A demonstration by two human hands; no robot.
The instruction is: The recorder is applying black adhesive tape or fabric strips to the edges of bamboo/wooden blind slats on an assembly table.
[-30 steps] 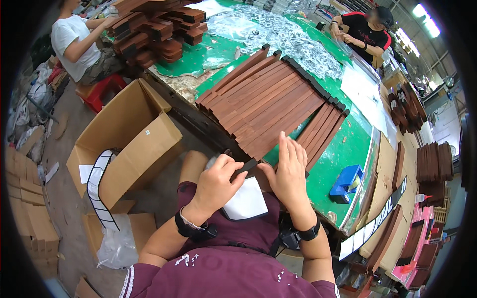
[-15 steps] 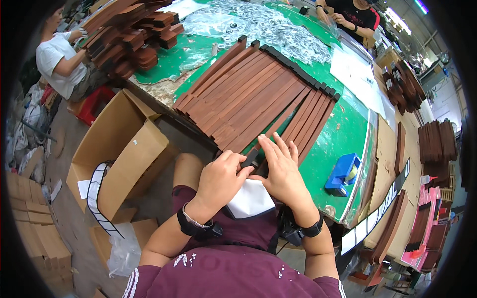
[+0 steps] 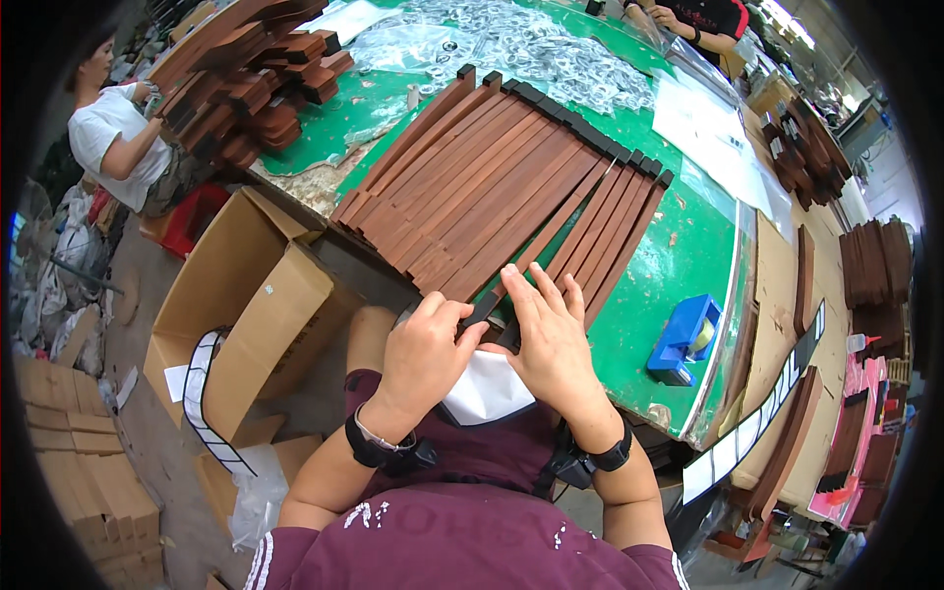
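My left hand point(image 3: 427, 344) is closed at the near end of a reddish-brown wooden slat point(image 3: 536, 246), its thumb and fingertips against a black end piece point(image 3: 482, 312). Beside it, my right hand point(image 3: 546, 329) has its fingers stretched forward over the slat ends, with the thumb near a second dark piece. Many similar slats point(image 3: 462, 197) lie side by side, black tips at their far ends; a narrow gap splits the row. Below my hands, a white sheet point(image 3: 489, 390) rests over my lap. My palms hide part of the near ends.
An open cardboard box point(image 3: 251, 324) stands to the left. On the green table point(image 3: 639, 295) sit a blue tape dispenser point(image 3: 683, 339), clear plastic packets point(image 3: 541, 59) and piled slats point(image 3: 246, 93). Two people work at the far left and far right. More slats point(image 3: 875, 270) are stacked at right.
My thumbs, nearly touching before, are now slightly apart. The left hand has shifted a little to the left, and more of the black end piece shows. The whole view has tilted slightly.
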